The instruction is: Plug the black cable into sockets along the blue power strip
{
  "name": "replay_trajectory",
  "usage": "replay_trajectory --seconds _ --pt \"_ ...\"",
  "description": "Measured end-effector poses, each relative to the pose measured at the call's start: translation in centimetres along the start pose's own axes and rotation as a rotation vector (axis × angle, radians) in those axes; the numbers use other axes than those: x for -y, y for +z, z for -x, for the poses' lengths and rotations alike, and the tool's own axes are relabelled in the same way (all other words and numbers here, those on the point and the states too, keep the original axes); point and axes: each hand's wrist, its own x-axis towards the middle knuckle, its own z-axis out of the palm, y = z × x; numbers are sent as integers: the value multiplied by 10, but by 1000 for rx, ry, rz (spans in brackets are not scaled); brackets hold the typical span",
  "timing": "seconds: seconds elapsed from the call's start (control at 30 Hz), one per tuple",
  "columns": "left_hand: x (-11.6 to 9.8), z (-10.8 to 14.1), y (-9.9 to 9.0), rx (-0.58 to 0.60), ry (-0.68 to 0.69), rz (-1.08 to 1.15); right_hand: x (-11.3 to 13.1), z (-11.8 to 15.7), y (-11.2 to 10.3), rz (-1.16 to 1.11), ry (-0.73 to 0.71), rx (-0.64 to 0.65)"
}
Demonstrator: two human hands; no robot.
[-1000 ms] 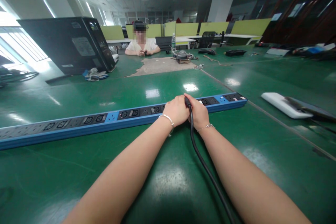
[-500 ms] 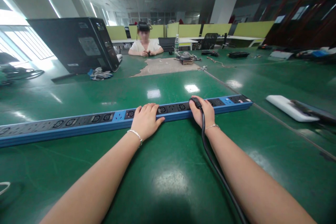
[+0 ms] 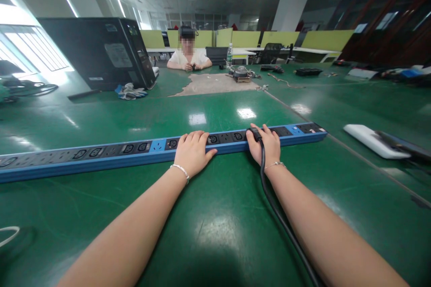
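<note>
A long blue power strip [image 3: 101,163] with black and blue sockets lies across the green table in front of me. My left hand [image 3: 192,151] is laid over its middle, the fingers across the socket face and the thumb along the near side, gripping it. Farther right along the strip, my right hand [image 3: 266,145] pinches a black power plug [image 3: 256,133] against the sockets. My fingers cover the plug's front, so I cannot tell how deep it sits. Its black cable [image 3: 279,215] runs down towards me beside my right forearm.
A black computer case [image 3: 101,54] stands at the far left, with gloves [image 3: 130,91] at its foot. Across the table sits a person [image 3: 188,58]. A white device [image 3: 373,141] lies at the right. A brown sheet [image 3: 215,85] bears a metal part [image 3: 240,73].
The plug in my right hand has tipped slightly and sits a little lower against the strip. My left hand keeps its place on the strip. The whole view has shifted slightly.
</note>
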Motion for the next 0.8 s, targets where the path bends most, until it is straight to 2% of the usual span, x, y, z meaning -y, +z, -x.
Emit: replay_trajectory --seconds 0.2,0.43,0.8 --pt "-1 0 0 -1 -6 3 -3 2 -4 37 -33 51" --pt "-2 0 0 -6 -11 -42 -4 2 -3 47 3 70" --pt "-2 1 0 -3 -11 -52 -1 4 -3 42 23 29"
